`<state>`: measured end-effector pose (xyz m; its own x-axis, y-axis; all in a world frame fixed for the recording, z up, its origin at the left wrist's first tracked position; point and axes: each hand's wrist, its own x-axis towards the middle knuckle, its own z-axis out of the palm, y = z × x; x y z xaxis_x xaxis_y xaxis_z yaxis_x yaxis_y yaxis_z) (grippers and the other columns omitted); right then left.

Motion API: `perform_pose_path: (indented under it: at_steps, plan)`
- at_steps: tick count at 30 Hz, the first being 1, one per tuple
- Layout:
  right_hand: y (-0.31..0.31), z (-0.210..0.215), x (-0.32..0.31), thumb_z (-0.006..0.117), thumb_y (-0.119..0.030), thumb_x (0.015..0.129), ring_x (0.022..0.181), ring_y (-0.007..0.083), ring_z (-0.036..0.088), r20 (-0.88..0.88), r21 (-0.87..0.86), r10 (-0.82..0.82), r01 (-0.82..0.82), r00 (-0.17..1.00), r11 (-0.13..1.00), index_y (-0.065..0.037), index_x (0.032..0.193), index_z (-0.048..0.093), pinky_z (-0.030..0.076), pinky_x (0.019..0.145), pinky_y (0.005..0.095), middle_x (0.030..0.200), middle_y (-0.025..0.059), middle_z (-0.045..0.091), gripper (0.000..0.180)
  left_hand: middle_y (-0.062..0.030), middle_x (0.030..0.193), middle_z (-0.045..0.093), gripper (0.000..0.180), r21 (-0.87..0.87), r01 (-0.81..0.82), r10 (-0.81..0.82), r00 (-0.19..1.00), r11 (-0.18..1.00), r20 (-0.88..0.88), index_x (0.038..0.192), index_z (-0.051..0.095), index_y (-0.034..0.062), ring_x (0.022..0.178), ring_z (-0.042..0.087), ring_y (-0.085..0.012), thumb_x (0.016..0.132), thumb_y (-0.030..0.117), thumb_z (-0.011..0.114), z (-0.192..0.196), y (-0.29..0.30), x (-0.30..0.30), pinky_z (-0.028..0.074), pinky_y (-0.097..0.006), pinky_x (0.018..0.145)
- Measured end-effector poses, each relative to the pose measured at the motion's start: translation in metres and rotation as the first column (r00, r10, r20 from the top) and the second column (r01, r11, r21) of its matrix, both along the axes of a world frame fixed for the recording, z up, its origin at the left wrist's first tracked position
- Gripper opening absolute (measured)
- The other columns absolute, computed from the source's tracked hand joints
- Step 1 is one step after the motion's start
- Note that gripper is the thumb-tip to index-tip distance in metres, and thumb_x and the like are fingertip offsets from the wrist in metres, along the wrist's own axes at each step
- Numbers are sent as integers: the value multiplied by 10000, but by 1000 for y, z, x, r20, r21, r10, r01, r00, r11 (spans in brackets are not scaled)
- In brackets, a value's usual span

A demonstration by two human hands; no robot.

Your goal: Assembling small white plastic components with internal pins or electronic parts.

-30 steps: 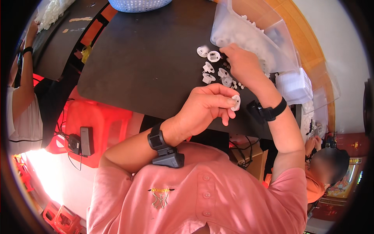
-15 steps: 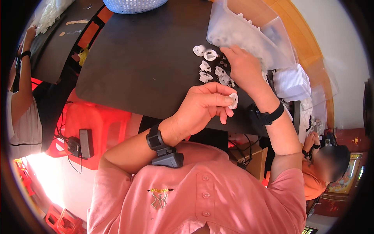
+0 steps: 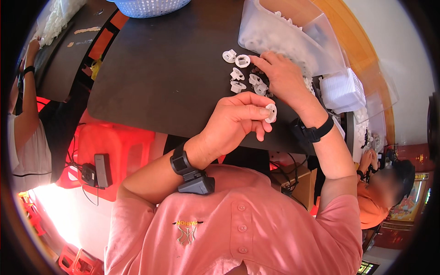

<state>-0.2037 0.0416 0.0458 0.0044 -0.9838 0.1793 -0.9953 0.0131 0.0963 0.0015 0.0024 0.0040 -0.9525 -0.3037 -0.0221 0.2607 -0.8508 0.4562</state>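
My left hand (image 3: 238, 118) pinches a small white round plastic part (image 3: 271, 113) between thumb and fingertips, its flat holed side turned to the right. Beyond it, my right hand (image 3: 283, 77) reaches over the dark table with its fingers apart, the tips beside a white round part (image 3: 242, 61). Small dark pieces (image 3: 256, 70) lie under the right hand, partly covered by it. Several more white round parts with raised square middles are scattered left of that hand, among them a tilted one (image 3: 237, 74) and a nearer one (image 3: 237, 86).
A clear plastic bin (image 3: 261, 30) of white parts lies beyond my right hand. Stacked white trays (image 3: 343, 91) stand right of it. A blue basket (image 3: 151, 8) sits at the far edge of the table (image 3: 160, 68). Other people work at left and right; a red stool (image 3: 110, 142) is at left.
The view has shifted slightly. My right hand has moved a little left toward the white parts, over the small dark pieces. My left hand keeps its pinch on the white part.
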Motion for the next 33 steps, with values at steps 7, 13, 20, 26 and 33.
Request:
perform_pose_path:
  at_steps: [7, 13, 20, 26, 33]
  plan:
    - [24, 12, 2, 707, -27, 767, 1003, 299, 621, 0, 85, 6, -6, 1000, 996, -145, 1247, 648, 525, 839, 422, 1089, 62, 614, 498, -155, 983, 699, 231, -42, 3, -3, 1000, 999, 6, 1141, 656, -56, 785, 694, -227, 944, 64, 647, -2, 1, 1, 554, -327, 632]
    - [25, 16, 9, 712, -32, 767, 1007, 303, 629, 22, -11, 56, -56, 998, 998, -123, 1233, 649, 527, 838, 422, 1107, 67, 621, 479, -176, 1019, 694, 244, -91, -2, -1, 1000, 996, -25, 1172, 646, -49, 817, 693, -236, 975, 90, 603, -6, 1, -2, 552, -330, 643]
    - [35, 13, 1, 676, -9, 785, 1024, 312, 629, 42, 35, 105, -106, 994, 994, -91, 1207, 659, 526, 843, 430, 1119, 66, 625, 430, -203, 1034, 682, 258, -123, -27, 21, 999, 992, -45, 1184, 626, -53, 828, 689, -253, 992, 113, 583, -7, 1, -1, 556, -334, 646]
    - [16, 7, -12, 659, -11, 799, 1061, 316, 628, 70, -79, 80, -74, 994, 994, -90, 1220, 658, 538, 858, 436, 1157, 56, 630, 429, -213, 1032, 678, 279, -168, -38, 35, 999, 985, -21, 1197, 614, -61, 829, 687, -260, 989, 122, 588, -3, 4, -2, 558, -333, 643]
    - [35, 2, -6, 660, -11, 802, 1061, 302, 630, 85, 2, 100, -100, 991, 995, -146, 1253, 652, 549, 837, 431, 1146, 53, 629, 470, -224, 1031, 677, 278, -174, -30, 26, 999, 984, -26, 1203, 610, -62, 824, 685, -268, 990, 114, 583, -6, 5, -2, 553, -338, 643]
